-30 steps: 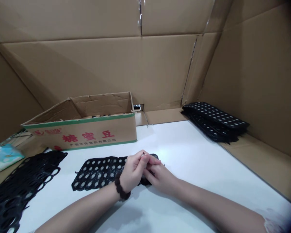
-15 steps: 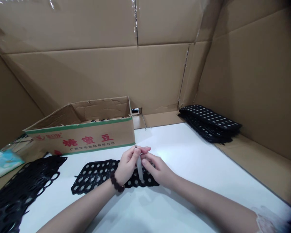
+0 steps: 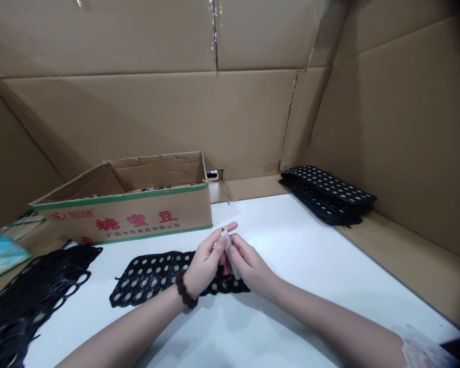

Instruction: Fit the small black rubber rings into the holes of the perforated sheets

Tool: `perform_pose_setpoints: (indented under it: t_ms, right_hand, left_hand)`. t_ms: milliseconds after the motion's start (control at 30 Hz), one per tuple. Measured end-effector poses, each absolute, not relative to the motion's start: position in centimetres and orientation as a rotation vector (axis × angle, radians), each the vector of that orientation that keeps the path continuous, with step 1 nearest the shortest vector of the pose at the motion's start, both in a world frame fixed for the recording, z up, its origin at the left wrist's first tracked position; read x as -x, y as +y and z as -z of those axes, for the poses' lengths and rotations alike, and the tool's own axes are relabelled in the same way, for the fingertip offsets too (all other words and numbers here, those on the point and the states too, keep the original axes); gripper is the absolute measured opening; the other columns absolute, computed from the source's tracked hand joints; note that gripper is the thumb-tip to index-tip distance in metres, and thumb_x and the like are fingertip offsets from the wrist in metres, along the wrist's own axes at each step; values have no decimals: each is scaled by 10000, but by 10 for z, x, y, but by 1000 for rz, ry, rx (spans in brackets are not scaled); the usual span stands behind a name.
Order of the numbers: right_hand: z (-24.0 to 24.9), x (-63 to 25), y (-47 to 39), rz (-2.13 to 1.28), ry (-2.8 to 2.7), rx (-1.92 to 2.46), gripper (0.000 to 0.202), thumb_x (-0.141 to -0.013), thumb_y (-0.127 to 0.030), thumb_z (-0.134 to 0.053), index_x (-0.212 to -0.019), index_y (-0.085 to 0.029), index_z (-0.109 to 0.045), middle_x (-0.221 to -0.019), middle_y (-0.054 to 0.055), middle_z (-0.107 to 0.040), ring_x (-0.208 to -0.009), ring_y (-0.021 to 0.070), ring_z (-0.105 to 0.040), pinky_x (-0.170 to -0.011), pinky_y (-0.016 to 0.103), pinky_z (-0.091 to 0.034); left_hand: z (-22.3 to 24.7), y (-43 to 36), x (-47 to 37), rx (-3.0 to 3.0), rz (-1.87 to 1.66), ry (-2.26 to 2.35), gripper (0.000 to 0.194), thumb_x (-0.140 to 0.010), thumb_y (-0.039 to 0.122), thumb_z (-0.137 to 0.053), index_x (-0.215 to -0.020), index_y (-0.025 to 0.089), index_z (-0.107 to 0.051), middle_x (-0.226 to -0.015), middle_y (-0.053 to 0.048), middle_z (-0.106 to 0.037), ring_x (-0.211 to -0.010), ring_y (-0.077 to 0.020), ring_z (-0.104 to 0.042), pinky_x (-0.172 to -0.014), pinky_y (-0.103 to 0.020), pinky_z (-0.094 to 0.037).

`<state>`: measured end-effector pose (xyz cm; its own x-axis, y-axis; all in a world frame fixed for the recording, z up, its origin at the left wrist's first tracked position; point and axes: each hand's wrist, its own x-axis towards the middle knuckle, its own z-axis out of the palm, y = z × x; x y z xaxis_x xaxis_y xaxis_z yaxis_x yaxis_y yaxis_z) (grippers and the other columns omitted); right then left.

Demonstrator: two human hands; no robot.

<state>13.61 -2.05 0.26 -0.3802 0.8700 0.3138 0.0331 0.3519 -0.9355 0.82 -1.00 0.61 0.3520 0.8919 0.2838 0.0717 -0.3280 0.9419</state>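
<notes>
My left hand (image 3: 204, 260), with a dark beaded bracelet at its wrist, is closed with its thumb and fingers about the upper end of a slim pale grey stick-like tool (image 3: 234, 268). A small dark tip shows at that end. My right hand (image 3: 253, 263) is closed too, its thumb and fingers pressed against the same tool from the right. Below both hands a black rubbery sheet with rows of round holes (image 3: 138, 278) lies flat on the white table (image 3: 291, 317). The hands cover part of its right half.
A cardboard box (image 3: 138, 217) with green edges and red lettering stands behind, small black pieces inside. A stack of black perforated sheets (image 3: 327, 197) lies at the back right. More black holed material (image 3: 26, 296) and a blue-white packet (image 3: 3, 255) are at left. Cardboard walls (image 3: 157, 117) surround the table.
The pale tool has tilted, its lower end swinging right towards my right palm. My right fingers have closed in on it, and both hands have shifted slightly right.
</notes>
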Motion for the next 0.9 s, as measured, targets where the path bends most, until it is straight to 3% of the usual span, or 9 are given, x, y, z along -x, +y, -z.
perform_pose_setpoints:
  t_ms: [100,167,233,333,533,667,767,900]
  right_hand:
    - [-4,-136,-19,-1157,-1625,840,251,-859,-398,-321,-903,-173,-426,-643,-27,-467,-519,75,-441,-515,202,-377]
    - [-5,-138,-16,-1145,-1589,863,270,-850,-414,-336,-910,-173,-442,-588,-41,-445,-486,70,-410,-488,191,-351]
    - [-8,-143,-12,-1095,-1555,884,278,-845,-412,-350,-862,-167,-479,-522,-55,-397,-455,65,-366,-464,184,-317]
    - [-15,-153,-5,-975,-1492,937,320,-845,-408,-340,-825,-154,-533,-457,-65,-330,-418,63,-311,-432,185,-277]
    - [-26,-172,7,-860,-1502,1078,331,-820,-418,-358,-901,-155,-543,-400,-64,-375,-383,71,-339,-398,177,-258]
    - [-20,-175,12,-917,-1772,1148,268,-801,-355,-389,-820,-154,-566,-437,-35,-499,-395,71,-365,-414,177,-276]
    - [-15,-176,14,-904,-1920,1191,218,-776,-285,-416,-755,-147,-583,-545,-3,-586,-511,91,-477,-511,186,-346]
    - [-13,-177,15,-796,-2047,1195,250,-771,-275,-406,-693,-140,-602,-658,16,-606,-649,122,-519,-597,205,-372]
  left_hand:
    - [-9,-7,-8,-1919,-1142,941,392,-864,341,-320,-1223,220,-419,-1077,-65,-565,-920,-180,-550,-814,-301,-435]
    - [-12,-5,-9,-2100,-1119,961,378,-864,307,-329,-1228,241,-411,-1297,-36,-389,-1173,-195,-365,-995,-331,-278]
    - [-12,-3,-9,-2195,-1060,964,412,-868,294,-320,-1277,250,-324,-1369,-12,-268,-1251,-179,-235,-1044,-332,-184]
    - [-1,2,-7,-2198,-991,1086,464,-873,295,-290,-1321,210,-205,-1366,-50,-271,-1233,-168,-271,-1026,-339,-228]
    - [30,6,-4,-2409,-758,1387,312,-806,204,-378,-1099,146,-468,-1174,-122,-457,-1120,-239,-376,-947,-420,-300]
    - [28,2,-8,-2407,-776,1362,233,-747,104,-375,-945,159,-486,-1045,-100,-481,-1036,-220,-411,-892,-392,-335]
    - [22,2,-8,-2298,-777,1340,216,-709,66,-363,-866,180,-457,-914,-58,-506,-926,-202,-448,-824,-366,-359]
    - [20,7,-5,-2068,-837,1242,212,-698,64,-363,-849,198,-428,-838,-17,-515,-830,-169,-477,-773,-317,-365]
